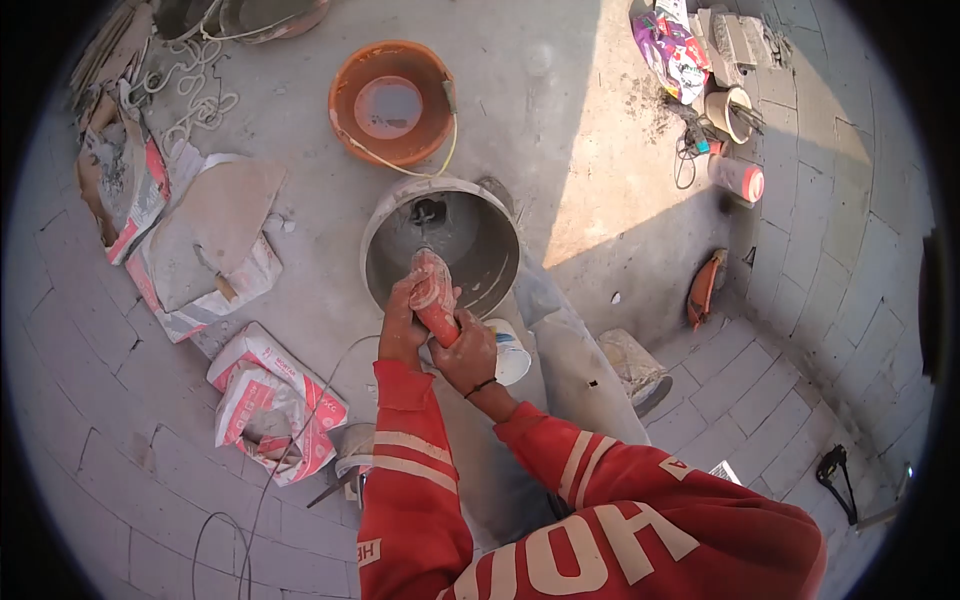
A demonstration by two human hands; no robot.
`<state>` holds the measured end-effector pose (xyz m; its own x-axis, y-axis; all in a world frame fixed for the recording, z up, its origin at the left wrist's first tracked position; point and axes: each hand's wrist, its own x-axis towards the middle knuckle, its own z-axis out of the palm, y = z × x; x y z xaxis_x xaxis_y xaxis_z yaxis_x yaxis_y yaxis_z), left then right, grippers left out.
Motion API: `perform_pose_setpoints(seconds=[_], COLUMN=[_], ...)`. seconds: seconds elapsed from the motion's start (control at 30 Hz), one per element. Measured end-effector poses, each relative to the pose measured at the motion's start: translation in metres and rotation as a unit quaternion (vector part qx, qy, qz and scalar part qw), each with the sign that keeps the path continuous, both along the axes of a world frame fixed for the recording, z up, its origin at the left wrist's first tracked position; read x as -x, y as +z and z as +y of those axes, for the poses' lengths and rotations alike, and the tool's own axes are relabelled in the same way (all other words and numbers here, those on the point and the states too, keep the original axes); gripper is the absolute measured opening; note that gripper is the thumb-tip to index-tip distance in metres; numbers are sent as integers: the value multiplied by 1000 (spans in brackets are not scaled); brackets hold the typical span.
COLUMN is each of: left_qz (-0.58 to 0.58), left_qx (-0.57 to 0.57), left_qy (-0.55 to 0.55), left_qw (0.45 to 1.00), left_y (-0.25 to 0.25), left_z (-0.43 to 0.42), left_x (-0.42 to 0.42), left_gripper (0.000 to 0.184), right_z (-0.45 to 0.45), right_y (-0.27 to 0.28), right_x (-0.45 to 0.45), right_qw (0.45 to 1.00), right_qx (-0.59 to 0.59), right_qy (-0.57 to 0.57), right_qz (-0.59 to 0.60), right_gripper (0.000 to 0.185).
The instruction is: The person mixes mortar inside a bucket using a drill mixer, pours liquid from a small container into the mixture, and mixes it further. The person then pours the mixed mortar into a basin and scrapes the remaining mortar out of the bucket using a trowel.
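In both hands I hold a red, dust-caked mixing drill [433, 290], pointed down into a large grey bucket [502, 235]. My left hand [401, 312] wraps round the side of the tool's body. Behind it, my right hand [468, 354] is closed on the rear grip, with a dark band on the wrist. The drill's lower end reaches wet grey mix [428, 211] in the bucket; whether it is spinning I cannot tell. A thin cable [318, 412] runs across the floor on the left.
An orange bucket [345, 110] with some liquid stands just beyond. Torn bags of powder [262, 385] lie on the left, near rope [195, 95]. A white pail [512, 358] is close to my right hand. A red-capped container [735, 178] stands at the right wall.
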<state>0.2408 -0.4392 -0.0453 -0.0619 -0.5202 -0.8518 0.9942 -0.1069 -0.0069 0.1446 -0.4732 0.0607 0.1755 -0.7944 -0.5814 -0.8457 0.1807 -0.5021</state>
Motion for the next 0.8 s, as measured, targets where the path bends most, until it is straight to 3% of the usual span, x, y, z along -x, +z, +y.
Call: perform_pose_setpoints(seconds=[0.13, 0.27, 0.47, 0.5, 0.57, 0.63, 0.7, 0.77, 0.8], left_qz=[-24, -38, -44, -30, -8, -5, -31, -60, -64], left_qx=[1, 20, 4, 16, 6, -14, -19, -46, -46], left_qy=[-149, -282, -350, -355, -364, -359, -365, -367, -367], left_qw=[989, 959, 936, 934, 931, 933, 930, 927, 927], left_y=[22, 25, 17, 17, 4, 3, 15, 24, 27], left_z=[-3, 5, 16, 21, 39, 49, 49, 45, 44], left_x=[-49, -83, -118, -121, -126, -125, -116, -106, -101], left_gripper=[51, 56, 60, 60, 61, 62, 62, 63, 64], right_z=[34, 82, 92, 93, 74, 108, 187, 254, 285], right_y=[-11, -18, -4, -4, 18, -17, -87, -140, -168], right_x=[-27, -70, -58, -38, 32, 104, 185, 246, 268], right_qw=[997, 978, 984, 983, 959, 893, 840, 629, 585], right_qx=[22, -23, -102, 30, -9, 11, -57, -228, -256], right_qy=[-77, -208, -116, -165, -270, -449, -520, -741, -768], right_qz=[-9, -15, -89, -77, -86, 2, 146, 54, 48], right_gripper=[35, 52, 69, 58, 42, 20, 24, 30, 35])
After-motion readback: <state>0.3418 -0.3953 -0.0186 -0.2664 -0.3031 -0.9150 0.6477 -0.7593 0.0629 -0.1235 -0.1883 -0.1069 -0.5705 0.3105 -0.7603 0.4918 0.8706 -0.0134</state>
